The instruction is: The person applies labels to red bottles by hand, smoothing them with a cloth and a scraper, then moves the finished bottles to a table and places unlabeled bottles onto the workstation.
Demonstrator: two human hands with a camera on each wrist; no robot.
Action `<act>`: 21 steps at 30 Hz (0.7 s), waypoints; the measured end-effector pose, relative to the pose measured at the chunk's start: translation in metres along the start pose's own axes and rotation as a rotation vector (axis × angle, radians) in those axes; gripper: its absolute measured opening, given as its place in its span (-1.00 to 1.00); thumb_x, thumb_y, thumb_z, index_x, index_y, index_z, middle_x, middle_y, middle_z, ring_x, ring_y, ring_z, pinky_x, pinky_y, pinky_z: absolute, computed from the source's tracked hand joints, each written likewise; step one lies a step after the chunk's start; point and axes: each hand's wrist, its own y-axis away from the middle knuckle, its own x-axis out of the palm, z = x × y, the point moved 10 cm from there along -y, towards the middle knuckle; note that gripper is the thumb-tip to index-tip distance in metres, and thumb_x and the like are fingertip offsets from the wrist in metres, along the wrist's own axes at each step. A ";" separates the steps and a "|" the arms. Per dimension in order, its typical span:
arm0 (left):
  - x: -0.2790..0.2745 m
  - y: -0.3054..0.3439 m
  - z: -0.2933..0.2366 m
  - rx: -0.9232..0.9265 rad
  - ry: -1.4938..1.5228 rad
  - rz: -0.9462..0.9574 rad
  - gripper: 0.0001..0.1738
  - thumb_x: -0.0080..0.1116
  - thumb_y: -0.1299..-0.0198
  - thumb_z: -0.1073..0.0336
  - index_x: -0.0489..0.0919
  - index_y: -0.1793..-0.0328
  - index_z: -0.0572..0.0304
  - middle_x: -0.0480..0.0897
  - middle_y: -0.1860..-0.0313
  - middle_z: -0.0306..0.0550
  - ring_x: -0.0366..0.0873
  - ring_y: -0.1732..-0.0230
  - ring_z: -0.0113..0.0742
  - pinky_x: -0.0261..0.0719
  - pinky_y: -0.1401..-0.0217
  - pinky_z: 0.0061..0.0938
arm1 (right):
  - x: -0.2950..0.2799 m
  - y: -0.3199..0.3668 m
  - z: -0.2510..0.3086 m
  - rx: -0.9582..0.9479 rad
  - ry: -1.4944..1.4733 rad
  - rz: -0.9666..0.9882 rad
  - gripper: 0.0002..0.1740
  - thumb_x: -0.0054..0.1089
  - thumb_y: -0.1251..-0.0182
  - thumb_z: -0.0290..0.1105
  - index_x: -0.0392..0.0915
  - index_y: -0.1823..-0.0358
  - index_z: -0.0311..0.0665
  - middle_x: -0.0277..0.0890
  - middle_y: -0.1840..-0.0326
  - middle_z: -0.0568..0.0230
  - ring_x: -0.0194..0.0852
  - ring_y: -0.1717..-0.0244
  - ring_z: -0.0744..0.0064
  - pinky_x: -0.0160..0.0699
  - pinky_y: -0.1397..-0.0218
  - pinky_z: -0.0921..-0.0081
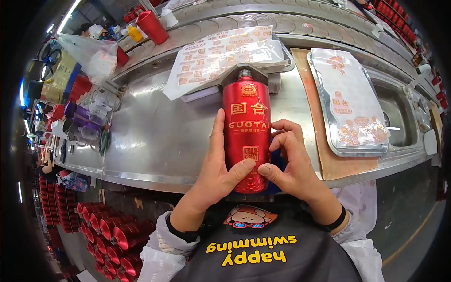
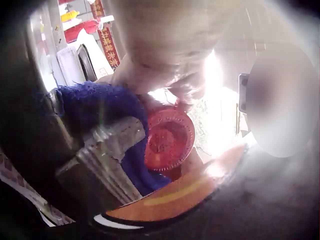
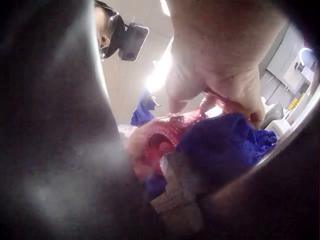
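Observation:
A red bottle (image 1: pixel 248 105) with gold GUOTAI lettering lies between both hands, its dark neck pointing away from me. My left hand (image 1: pixel 210 176) holds its left side, thumb across the lower front and a finger stretched along the edge. My right hand (image 1: pixel 296 171) grips the lower right side with bent fingers, thumb on the front near the other thumb. A blue cloth (image 3: pixel 220 145) lies beside the bottle, mostly hidden behind it in the head view. The round red bottle base (image 2: pixel 172 137) faces the left wrist camera.
Behind the bottle, printed sheets (image 1: pixel 225 56) cover a tray. More sheets lie on a metal tray (image 1: pixel 383 150) at right, over a brown board (image 1: pixel 314 117), beside a sink (image 1: pixel 399 113). Several red bottles (image 1: pixel 110 235) are stacked lower left. A slatted conveyor (image 1: pixel 300 21) runs along the back.

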 end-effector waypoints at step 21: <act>-0.008 -0.005 0.007 0.024 0.173 -0.070 -0.07 0.07 -0.42 0.11 -0.24 -0.64 0.35 0.11 -0.54 0.18 0.27 -0.44 -0.17 0.25 -0.47 -0.34 | -0.001 -0.001 -0.004 0.040 -0.031 -0.008 -0.52 0.42 -0.21 -0.10 0.37 0.14 -0.29 0.20 -0.21 -0.18 0.24 -0.26 -0.03 0.38 -0.18 0.25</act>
